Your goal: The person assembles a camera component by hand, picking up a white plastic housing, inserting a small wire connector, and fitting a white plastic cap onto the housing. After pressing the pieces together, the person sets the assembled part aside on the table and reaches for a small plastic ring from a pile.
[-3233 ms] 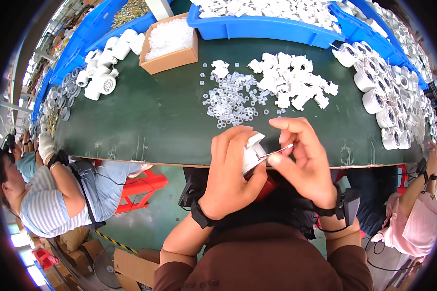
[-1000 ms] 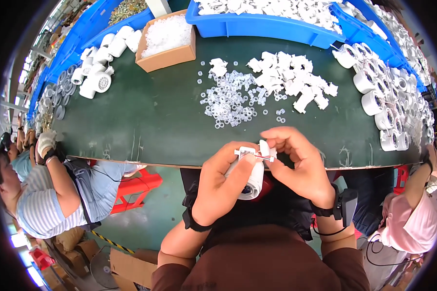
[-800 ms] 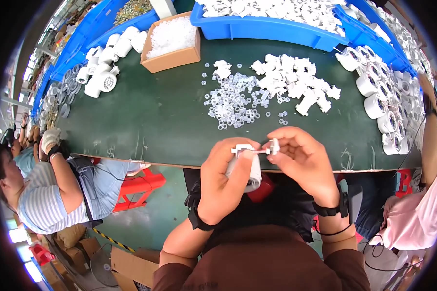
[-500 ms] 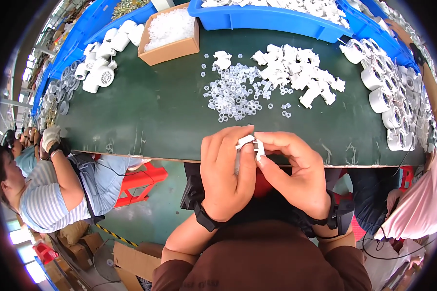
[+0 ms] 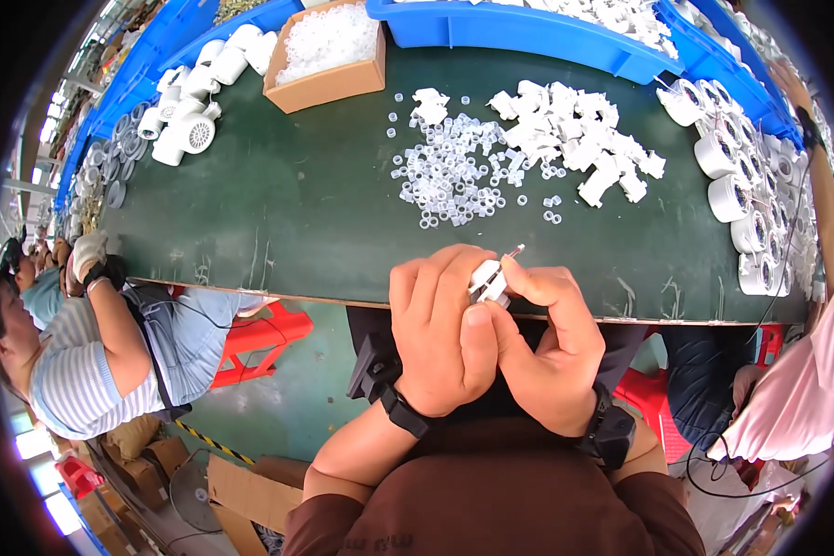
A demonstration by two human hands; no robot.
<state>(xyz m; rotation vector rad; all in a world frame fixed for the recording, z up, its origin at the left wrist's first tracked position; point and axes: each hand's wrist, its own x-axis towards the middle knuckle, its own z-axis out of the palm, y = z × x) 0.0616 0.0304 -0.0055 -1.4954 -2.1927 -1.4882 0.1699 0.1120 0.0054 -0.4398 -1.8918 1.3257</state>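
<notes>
My left hand (image 5: 440,324) and my right hand (image 5: 551,343) meet at the near table edge, both closed on one small white plastic part (image 5: 487,278). Left fingers curl behind it, the thumb in front; right thumb and forefinger pinch its other side. A thin tip (image 5: 517,251) sticks out past the right forefinger. Much of the part is covered by my fingers. Ahead on the green table (image 5: 296,204) lies a heap of small clear plastic rings (image 5: 449,171). Right of it is a pile of white plastic parts (image 5: 565,130).
A cardboard box of clear pieces (image 5: 329,88) stands at the back, beside a long blue bin (image 5: 528,42). White round housings sit at left (image 5: 190,120) and right (image 5: 718,153). A person in a striped top (image 5: 93,361) sits at left; another in pink (image 5: 788,389) at right.
My hands have come closer together around the white part, the right one moving inward. The part is turned, its halves nearer each other, and a thin tip now shows above it.
</notes>
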